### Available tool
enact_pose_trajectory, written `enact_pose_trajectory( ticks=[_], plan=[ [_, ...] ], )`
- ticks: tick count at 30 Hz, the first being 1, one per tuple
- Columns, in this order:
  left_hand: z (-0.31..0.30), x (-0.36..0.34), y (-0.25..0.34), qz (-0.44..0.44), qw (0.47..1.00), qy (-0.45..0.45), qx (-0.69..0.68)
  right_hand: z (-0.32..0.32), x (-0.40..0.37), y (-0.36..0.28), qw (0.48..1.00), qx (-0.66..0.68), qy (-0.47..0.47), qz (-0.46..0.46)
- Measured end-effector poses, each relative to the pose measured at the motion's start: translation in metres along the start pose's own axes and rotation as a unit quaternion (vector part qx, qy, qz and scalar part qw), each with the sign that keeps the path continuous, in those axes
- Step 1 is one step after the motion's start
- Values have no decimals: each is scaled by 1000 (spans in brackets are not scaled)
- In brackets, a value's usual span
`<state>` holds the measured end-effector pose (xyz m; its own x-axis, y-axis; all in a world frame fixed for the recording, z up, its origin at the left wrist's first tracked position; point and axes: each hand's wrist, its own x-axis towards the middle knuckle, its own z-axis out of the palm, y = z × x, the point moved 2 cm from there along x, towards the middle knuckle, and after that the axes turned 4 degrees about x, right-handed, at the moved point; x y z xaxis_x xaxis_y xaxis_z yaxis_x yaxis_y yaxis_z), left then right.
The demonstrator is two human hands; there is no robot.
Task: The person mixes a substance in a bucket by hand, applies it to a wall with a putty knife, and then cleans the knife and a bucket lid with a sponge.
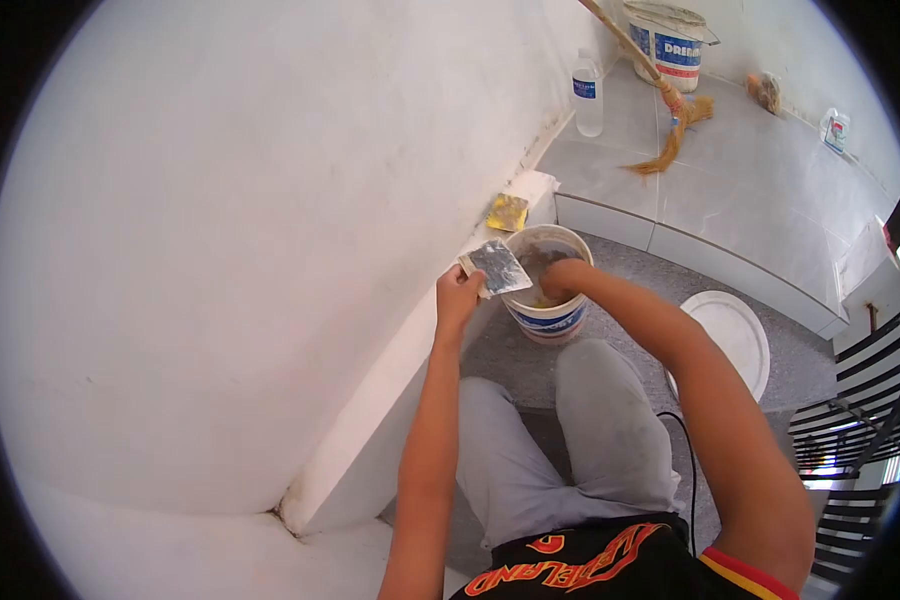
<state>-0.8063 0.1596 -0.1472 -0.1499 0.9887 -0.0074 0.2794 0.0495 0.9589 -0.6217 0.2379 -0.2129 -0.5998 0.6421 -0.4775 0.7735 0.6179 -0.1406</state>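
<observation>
My left hand [460, 294] is closed on a flat, square putty spreader [498, 268] smeared with grey paste, held beside the rim of a bucket. My right hand [562, 281] reaches down into that white and blue bucket [552, 322]. Its fingers look curled, with a bit of yellow-green showing beneath them; what they grip is mostly hidden. Grey material coats the bucket's inside. Just beyond it, a yellow square spreader [508, 212], stained grey, lies on the white ledge [370, 400] along the wall.
A round white lid [727, 340] lies on the rough floor to the right. On the tiled step [730, 200] ahead are a straw broom [675, 120], a clear bottle [588, 100] and a larger paint bucket [665, 50]. Black railing bars [855, 430] stand at right; a black cable [688, 450] runs by my leg.
</observation>
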Motion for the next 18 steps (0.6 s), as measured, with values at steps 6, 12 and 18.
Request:
enact_pose_trajectory(
  ticks=[6,12,18],
  plan=[
    [17,28,-24,-7,999,29,26,-24,-30,-5,983,-94,152,-50],
    [29,34,-16,33,979,-41,197,-21,-37,0,982,-49,175,-47],
    [33,35,-8,41,953,-37,298,-40,-56,-18,982,-36,183,25]
  ],
)
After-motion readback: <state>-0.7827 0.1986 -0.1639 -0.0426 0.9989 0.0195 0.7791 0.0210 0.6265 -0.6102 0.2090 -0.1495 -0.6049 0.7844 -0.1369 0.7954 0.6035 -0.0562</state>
